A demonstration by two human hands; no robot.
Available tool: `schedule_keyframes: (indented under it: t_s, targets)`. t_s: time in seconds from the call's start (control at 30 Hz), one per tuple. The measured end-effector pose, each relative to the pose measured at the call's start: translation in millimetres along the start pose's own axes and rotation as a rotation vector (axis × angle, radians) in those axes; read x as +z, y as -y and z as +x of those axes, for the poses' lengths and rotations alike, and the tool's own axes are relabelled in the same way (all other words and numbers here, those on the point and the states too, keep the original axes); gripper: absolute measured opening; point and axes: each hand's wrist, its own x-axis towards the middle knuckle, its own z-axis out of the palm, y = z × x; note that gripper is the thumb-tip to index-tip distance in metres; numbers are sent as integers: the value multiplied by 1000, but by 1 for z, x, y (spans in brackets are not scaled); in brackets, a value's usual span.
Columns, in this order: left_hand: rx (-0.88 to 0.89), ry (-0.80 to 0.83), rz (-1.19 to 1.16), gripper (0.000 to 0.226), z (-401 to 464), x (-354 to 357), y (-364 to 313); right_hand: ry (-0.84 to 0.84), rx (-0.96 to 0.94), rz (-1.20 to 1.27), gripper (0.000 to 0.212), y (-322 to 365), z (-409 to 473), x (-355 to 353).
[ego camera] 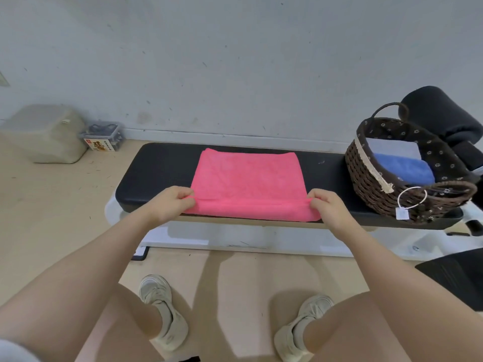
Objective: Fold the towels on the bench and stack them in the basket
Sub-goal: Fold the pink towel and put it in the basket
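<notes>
**Bench and its load**

In front of you runs a black padded bench [162, 176] on a white frame, standing on the pale floor [52, 205]; a pink towel [248, 178] lies flat across its middle, near edge at the bench's front edge; a dark wicker basket [371, 184] sits on its right end, apart from the towel.

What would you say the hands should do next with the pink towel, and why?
Probably lift the near edge and carry it over to the far edge, halving the pink towel. The left hand and right hand each pinch a near corner, the towel lies spread flat on the bench, and it looks too wide for the basket, where a blue towel already lies folded.
</notes>
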Motion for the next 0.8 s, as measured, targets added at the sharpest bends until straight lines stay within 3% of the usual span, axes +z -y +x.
schedule_keyframes:
  t_s: [0.17,0.3,0.57,0.8]
  targets:
    - [32,-201,26,19,19,0,-2,-41,71,73,13,-2,19,-2]
    - [56,-369,-158,13,42,-2,-7,-69,99,9,19,-8,50,-2]
    - [-20,-408,-392,20,111,-8,-13,-178,104,158,28,13,118,0]
    - [-53,-387,-99,26,157,-9,-7,-201,242,-54,19,7,157,5]
